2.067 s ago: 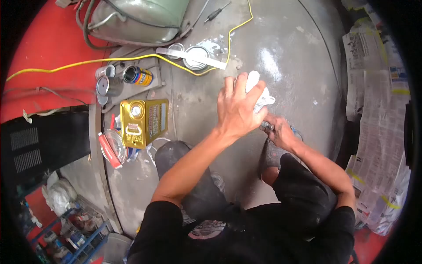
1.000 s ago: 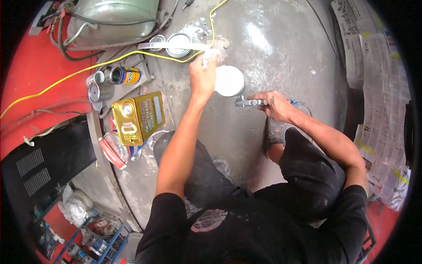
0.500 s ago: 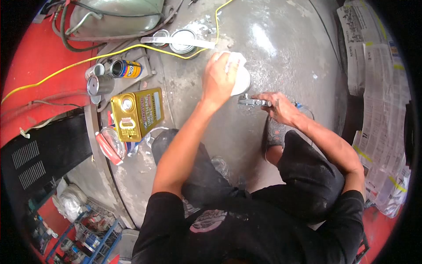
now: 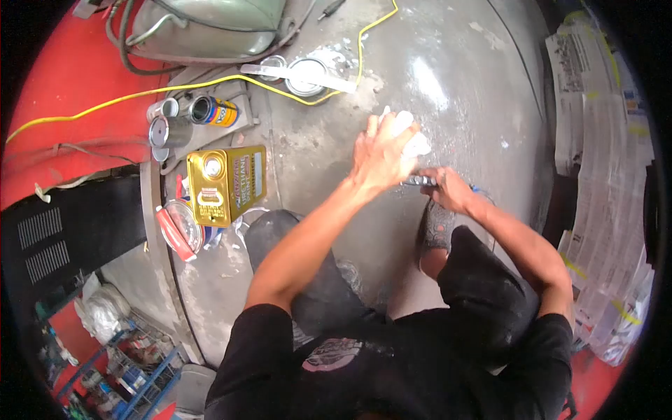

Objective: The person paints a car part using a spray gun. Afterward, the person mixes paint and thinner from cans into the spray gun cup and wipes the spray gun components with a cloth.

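Note:
My left hand (image 4: pixel 378 152) is closed on a crumpled white cloth (image 4: pixel 414 140), with the fingers bent over it. Below and to the right, my right hand (image 4: pixel 450 189) grips a grey metal spray gun (image 4: pixel 420 180). The left hand and cloth are right by the gun's front end and cover its cup from view. A small blue fitting (image 4: pixel 475 189) shows beside the right wrist.
A gold thinner can (image 4: pixel 248 183) stands left, near a lidded tin with a red strip (image 4: pixel 175 234). Farther up are smaller cans (image 4: pixel 215 110), a yellow cord (image 4: pixel 175 88) and a flat stick (image 4: pixel 297 75) across a tin. Newspaper sheets (image 4: pixel 595 154) hang right.
My left hand has moved down and right with the cloth, closer to my right hand. The white cup seen before is now hidden behind it. The camera view has shifted slightly.

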Available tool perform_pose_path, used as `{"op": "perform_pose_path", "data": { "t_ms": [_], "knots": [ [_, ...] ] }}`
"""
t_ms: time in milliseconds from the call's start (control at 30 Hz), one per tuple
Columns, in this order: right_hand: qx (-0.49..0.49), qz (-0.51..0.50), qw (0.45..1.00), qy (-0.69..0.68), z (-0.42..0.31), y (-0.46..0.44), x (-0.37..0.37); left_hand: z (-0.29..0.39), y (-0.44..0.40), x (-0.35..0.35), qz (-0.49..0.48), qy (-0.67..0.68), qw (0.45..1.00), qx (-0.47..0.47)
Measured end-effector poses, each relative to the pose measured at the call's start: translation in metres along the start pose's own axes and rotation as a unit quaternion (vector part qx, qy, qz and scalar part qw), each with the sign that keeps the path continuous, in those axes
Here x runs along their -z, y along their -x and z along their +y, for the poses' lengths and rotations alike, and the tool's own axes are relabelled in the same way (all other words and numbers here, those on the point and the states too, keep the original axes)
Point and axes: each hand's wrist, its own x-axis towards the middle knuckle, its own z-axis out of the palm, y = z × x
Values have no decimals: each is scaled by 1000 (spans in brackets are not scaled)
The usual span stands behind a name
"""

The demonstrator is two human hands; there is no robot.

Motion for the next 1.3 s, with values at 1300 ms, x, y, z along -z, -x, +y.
{"op": "perform_pose_path", "data": {
  "t_ms": [1300],
  "knots": [
    [90, 58, 992, -65, -85, 11, 54, -17, 6, -19, 212, 563, 740, 300]
  ]
}}
